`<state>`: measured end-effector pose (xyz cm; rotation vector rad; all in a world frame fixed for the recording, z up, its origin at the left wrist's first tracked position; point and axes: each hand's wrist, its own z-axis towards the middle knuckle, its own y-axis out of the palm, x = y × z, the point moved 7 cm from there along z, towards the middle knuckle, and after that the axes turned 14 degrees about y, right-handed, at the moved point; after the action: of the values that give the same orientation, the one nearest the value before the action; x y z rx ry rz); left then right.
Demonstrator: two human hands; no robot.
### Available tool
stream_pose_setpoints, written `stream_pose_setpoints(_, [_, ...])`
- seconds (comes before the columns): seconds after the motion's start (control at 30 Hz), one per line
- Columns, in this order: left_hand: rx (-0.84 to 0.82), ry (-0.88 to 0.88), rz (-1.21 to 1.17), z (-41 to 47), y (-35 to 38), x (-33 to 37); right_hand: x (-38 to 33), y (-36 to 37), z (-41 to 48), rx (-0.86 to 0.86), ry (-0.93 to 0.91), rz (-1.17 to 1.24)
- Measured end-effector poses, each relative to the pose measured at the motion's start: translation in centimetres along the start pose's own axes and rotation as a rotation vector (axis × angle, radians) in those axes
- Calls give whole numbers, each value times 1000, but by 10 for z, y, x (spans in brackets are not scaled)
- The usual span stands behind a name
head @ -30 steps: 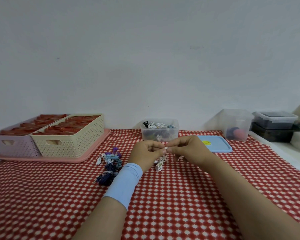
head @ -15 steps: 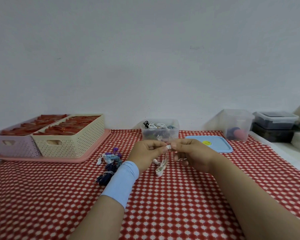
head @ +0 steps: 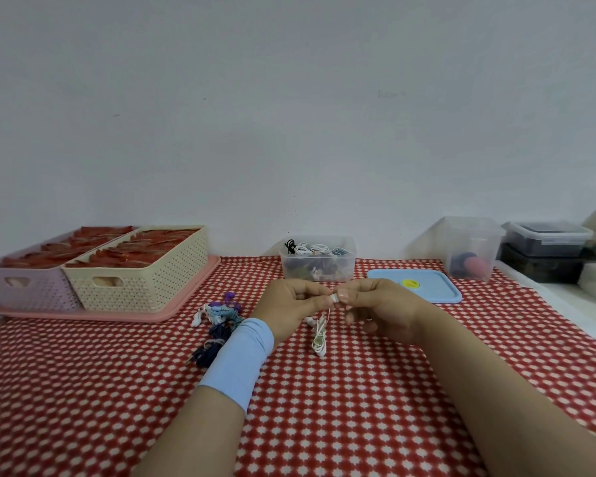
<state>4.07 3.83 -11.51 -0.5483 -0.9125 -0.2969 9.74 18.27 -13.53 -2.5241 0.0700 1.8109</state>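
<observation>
My left hand [head: 291,308] and my right hand [head: 379,309] meet above the checked tablecloth, fingertips together. Both pinch the top of a white earphone cable [head: 320,335], whose coiled loop hangs below them and touches the cloth. A small white piece shows between the fingertips. A light blue band covers my left wrist. Left of that wrist lies a pile of bundled earphones [head: 219,321] in white, blue, purple and dark navy.
A clear tub of earphones [head: 317,258] stands behind my hands, its blue lid [head: 415,290] lying to the right. Two lattice baskets [head: 141,273] sit on a pink tray at the far left. Clear and dark containers [head: 470,247] stand at the far right.
My hands have lifted slightly and the cable's coiled loop now hangs longer below them. My right hand's lower fingers have spread away from the cable.
</observation>
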Motion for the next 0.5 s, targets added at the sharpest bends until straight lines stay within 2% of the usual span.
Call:
stream_pose_setpoints(0.17, [40, -37, -83, 1, 0, -4, -3, 2, 0, -45, -44, 70])
stream_pose_setpoints(0.33, [-11, -22, -1, 0, 1, -4, 2, -3, 1, 44, 1, -16])
stream_pose_setpoints(0.5, [23, -37, -47, 1, 1, -5, 1, -5, 5, 52, -38, 34])
